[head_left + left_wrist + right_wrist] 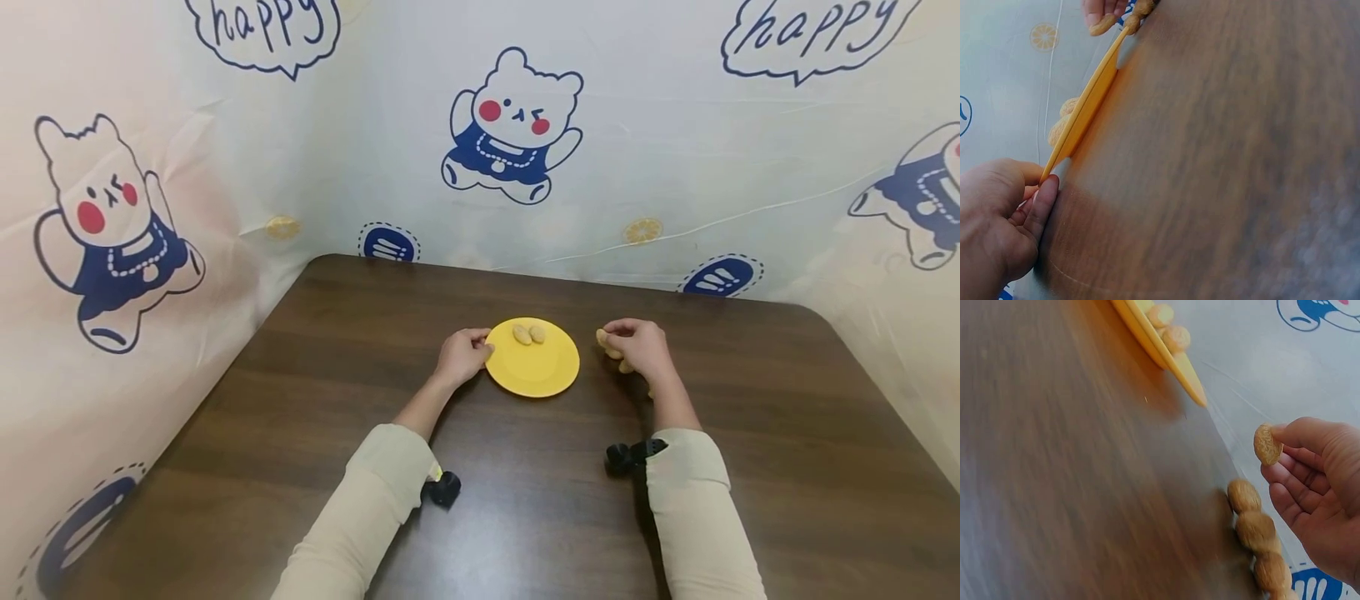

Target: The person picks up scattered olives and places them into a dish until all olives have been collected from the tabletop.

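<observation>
In the head view a round yellow plate [532, 371] sits on the brown table, with two tan unshelled peanuts [522, 335] near its far rim. My left hand [463, 357] pinches the plate's left edge between thumb and fingers; the left wrist view shows the grip on the rim [1047, 172]. Just right of the plate, my right hand [641, 346] holds one peanut [1268, 445] between thumb and fingertips, raised above the tabletop. Beneath that hand lie several more peanuts [1256, 531] in a row, partly hidden by it in the head view.
The dark wood-grain table [517, 517] reaches back to a pale curtain [390, 150] printed with cartoon bears, which also hangs along both sides. Black wrist cameras [446, 490] are strapped at both sleeve cuffs.
</observation>
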The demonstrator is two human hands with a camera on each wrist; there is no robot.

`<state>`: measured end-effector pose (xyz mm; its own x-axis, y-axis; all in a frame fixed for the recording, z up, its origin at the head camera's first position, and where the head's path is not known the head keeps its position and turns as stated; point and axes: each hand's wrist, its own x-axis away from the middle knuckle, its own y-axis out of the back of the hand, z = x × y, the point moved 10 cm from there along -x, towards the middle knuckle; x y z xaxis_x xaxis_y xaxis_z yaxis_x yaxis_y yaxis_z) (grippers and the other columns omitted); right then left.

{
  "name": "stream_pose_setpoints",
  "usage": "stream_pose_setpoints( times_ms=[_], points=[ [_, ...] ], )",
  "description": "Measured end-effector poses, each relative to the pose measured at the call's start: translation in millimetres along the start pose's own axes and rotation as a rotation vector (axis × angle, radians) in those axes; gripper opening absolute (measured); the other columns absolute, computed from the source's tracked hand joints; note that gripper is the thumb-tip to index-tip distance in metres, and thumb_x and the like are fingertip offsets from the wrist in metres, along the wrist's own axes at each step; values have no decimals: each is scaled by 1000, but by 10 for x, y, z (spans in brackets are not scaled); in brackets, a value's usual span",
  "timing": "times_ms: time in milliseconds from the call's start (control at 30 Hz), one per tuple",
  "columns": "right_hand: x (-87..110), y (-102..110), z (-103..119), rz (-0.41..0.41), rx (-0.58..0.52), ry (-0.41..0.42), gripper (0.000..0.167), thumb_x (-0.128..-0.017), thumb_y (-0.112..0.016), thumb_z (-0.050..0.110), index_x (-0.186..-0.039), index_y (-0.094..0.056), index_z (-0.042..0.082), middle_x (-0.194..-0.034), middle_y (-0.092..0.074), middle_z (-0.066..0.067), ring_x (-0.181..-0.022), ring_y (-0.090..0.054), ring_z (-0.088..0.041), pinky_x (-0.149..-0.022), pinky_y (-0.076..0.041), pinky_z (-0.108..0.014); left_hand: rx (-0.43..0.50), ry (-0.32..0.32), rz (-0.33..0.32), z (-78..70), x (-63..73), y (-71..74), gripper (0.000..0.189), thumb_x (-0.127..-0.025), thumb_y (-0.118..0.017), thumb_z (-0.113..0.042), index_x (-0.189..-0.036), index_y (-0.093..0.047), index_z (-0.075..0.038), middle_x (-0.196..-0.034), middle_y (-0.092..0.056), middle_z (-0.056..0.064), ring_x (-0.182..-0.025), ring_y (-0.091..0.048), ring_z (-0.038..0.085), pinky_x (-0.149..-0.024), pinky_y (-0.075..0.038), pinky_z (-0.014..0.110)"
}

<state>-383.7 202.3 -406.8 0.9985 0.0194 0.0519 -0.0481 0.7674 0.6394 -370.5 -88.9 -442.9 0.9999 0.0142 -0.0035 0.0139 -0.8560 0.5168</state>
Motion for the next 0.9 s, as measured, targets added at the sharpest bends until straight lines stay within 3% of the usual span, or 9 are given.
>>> stream_pose_setpoints(
  times_ms=[133,433,900],
  points=[
    [-14,-95,83,20,7,-18,33,-88,-63,31,-111,-64,8,-104,-60,-13,-79,-55,-26,-57,-48,-32,-1,1,-2,-2,3,4,35,-89,-62,-13,-122,-60,-3,-89,-57,5,-75,-54,15,-58,-49,23],
    [-82,-280,295,19,30,56,29,-87,-65,28,-105,-67,6,-103,-63,-13,-92,-54,-27,-74,-44,-36,4,7,7,4,12,-6,36,-89,-61,-13,-123,-59,-3,-90,-57,4,-75,-54,14,-59,-49,22],
    [-159,-568,526,40,81,102,24,-87,-65,23,-102,-69,5,-96,-64,-11,-89,-57,-24,-72,-48,-33,20,5,10,-11,28,8,36,-89,-61,-13,-124,-58,-3,-92,-56,5,-77,-53,14,-60,-49,22]
  ],
)
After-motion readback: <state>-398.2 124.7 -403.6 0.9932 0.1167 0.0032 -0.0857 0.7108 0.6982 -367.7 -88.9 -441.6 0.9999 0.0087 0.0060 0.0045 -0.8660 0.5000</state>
